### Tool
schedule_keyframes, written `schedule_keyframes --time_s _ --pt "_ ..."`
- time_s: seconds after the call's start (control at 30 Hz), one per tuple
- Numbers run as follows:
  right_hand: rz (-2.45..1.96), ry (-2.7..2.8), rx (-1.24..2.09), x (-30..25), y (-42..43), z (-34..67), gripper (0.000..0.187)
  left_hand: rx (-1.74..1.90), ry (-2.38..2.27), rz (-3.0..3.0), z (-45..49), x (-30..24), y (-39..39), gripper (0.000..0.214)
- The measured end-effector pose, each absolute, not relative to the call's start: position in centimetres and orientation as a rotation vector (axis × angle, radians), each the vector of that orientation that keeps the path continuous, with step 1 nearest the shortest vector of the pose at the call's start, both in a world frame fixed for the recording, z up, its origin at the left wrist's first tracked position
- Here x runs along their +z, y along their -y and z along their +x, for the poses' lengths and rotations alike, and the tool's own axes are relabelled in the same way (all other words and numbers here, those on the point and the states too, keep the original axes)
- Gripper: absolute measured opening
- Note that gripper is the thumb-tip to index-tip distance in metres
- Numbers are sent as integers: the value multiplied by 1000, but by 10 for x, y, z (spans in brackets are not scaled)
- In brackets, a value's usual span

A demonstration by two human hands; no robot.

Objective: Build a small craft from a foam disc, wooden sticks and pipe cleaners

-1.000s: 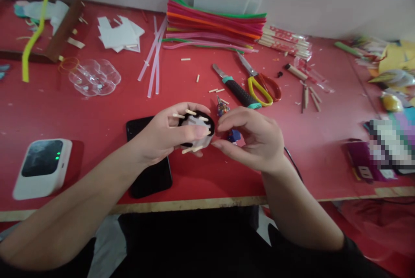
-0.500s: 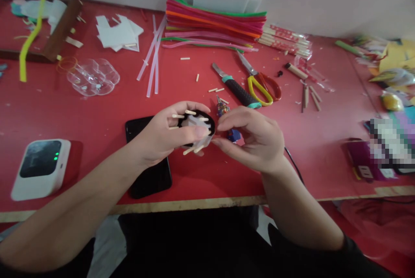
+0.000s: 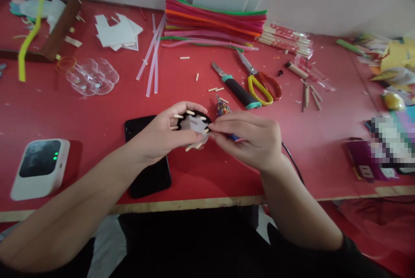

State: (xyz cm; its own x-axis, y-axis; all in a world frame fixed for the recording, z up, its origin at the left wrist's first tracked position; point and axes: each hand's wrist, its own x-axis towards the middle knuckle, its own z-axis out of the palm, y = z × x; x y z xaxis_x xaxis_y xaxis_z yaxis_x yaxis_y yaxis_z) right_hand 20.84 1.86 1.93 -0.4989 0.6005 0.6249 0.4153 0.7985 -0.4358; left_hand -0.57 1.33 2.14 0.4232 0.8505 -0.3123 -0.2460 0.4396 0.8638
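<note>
My left hand [image 3: 164, 136] grips a small round black piece [image 3: 194, 125] with a pale middle and several short wooden pegs sticking out around its rim. It is held just above the red table [image 3: 97, 113]. My right hand [image 3: 251, 139] reaches in from the right with its fingers pressed together, fingertips touching the piece's right edge at one of the pegs. Whether the right fingers hold a peg of their own is hidden. A black phone [image 3: 147, 157] lies under my left wrist.
A utility knife [image 3: 236, 85], yellow and red scissors [image 3: 261, 83], loose wooden pegs, clear straws [image 3: 152, 59], stacked coloured foam sheets [image 3: 214, 20], a clear plastic tray [image 3: 92, 77] and white paper scraps [image 3: 118, 33] lie beyond. A white device [image 3: 40, 167] with green lights sits at left. Clutter fills the right edge.
My right hand has moved left and its fingers have closed onto the right edge of the round piece. The left hand has tilted the piece slightly.
</note>
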Motion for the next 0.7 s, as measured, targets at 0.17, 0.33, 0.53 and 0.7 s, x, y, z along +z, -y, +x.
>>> schedule_keyframes --time_s 0.17,0.33,0.53,0.7 --pt "-752 2260 75 16 -17 207 10 803 -906 869 -3 12 -13 40" --pt "-726 2302 23 15 -19 209 11 801 -887 894 -2 13 -13 36" --pt "-672 2312 109 16 -23 213 16 774 -879 918 -2 14 -11 34" --pt "-678 2310 220 16 -22 211 16 785 -893 915 -3 15 -11 36"
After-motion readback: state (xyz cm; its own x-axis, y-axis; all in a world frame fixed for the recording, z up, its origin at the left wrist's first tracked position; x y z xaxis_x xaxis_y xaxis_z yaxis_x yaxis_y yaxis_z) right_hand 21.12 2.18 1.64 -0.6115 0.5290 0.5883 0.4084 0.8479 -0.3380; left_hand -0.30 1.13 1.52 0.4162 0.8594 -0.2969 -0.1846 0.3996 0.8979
